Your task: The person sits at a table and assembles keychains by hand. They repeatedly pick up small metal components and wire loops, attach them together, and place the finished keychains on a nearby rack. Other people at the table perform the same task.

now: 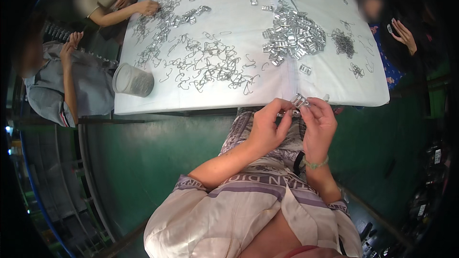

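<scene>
Just past the near edge of the white-covered table (191, 101), I hold a small shiny metal buckle (299, 100) between both hands. My left hand (268, 126) pinches its left side with thumb and forefinger. Thumb and fingers of my right hand (319, 126) close on the right side. Whether a bent wire is also between my fingers, I cannot tell. A single buckle (305, 69) lies on the cloth just beyond my hands. Farther off is a heap of similar buckles (296, 33). Many bent wire pieces (210, 64) are spread out to the left of that heap.
A translucent plastic bucket (136, 80) lies tilted at the table's left corner. Two people sit along the left side, one with a hand (147, 7) among wires. At right, another person's raised hand (405, 37) is near a dark wire pile (343, 43).
</scene>
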Motion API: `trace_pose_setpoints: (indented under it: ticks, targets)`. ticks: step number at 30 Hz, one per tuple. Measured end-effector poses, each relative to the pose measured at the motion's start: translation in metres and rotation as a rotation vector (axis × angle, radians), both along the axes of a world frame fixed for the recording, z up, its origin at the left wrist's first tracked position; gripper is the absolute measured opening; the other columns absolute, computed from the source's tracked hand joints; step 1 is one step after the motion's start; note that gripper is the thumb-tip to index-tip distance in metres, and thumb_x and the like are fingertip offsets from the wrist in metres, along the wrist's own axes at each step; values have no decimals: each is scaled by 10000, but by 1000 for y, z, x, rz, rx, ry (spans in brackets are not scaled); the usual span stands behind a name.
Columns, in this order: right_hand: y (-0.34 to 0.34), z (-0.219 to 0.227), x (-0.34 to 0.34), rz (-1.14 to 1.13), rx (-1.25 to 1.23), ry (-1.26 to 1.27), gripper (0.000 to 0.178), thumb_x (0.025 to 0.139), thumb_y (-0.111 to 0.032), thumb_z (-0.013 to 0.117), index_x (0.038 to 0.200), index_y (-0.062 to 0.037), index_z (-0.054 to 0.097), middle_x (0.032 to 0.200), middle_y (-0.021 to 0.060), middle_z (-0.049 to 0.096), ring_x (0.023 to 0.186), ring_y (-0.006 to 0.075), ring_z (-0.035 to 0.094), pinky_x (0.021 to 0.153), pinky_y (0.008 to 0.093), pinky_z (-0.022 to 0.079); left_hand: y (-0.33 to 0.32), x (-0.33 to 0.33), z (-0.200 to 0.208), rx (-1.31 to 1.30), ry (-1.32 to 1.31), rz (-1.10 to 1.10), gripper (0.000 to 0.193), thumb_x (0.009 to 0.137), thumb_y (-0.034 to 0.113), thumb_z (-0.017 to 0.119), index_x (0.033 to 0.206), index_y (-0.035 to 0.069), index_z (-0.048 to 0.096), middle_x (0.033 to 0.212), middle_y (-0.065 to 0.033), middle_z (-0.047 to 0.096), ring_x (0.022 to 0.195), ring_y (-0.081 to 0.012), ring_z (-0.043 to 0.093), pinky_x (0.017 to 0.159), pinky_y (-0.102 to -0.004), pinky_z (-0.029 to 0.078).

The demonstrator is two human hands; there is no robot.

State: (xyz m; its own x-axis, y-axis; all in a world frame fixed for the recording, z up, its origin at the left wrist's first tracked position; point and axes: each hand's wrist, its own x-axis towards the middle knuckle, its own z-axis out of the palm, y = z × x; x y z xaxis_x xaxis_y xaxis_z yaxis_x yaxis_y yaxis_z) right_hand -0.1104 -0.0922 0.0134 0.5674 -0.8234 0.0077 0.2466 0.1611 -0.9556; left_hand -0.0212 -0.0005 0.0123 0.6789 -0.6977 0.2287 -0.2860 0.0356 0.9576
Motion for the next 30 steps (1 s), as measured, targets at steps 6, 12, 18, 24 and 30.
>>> trace_pose_setpoints:
  ticks: [6,12,18,24,30]
  targets:
    - [-2,-13,-2,3,-232,33,213,836,97,600,1045,63,573,926,110,655,833,121,622,727,215,498,8,7,-6,27,50,-112,86,833,22,596,911,4,563,759,-84,630,706,-168,611,663,-287,484]
    - [-8,-24,-10,128,-258,-80,196,823,122,581,1004,48,563,937,164,663,878,196,648,831,290,507,20,20,-3,17,274,-336,89,830,29,614,890,10,552,779,-63,644,732,-128,612,645,-281,490]
    - [-8,-19,-23,320,-186,-152,132,820,93,598,914,18,542,889,199,666,845,271,667,868,416,496,36,50,-2,15,194,-441,128,805,37,668,930,14,661,895,-70,686,858,-146,639,775,-287,495]
    - [-9,-25,-34,279,-176,-143,132,817,38,634,913,7,550,836,163,657,820,279,670,881,477,477,94,157,-42,407,-370,369,128,772,47,661,894,34,697,902,-125,687,825,-250,662,751,-332,509]
    - [-9,-26,-39,261,-179,-120,145,818,48,630,933,5,553,849,158,655,842,282,664,867,452,491,151,241,-54,785,-612,655,93,774,90,649,830,60,716,875,-132,677,797,-298,650,699,-373,512]
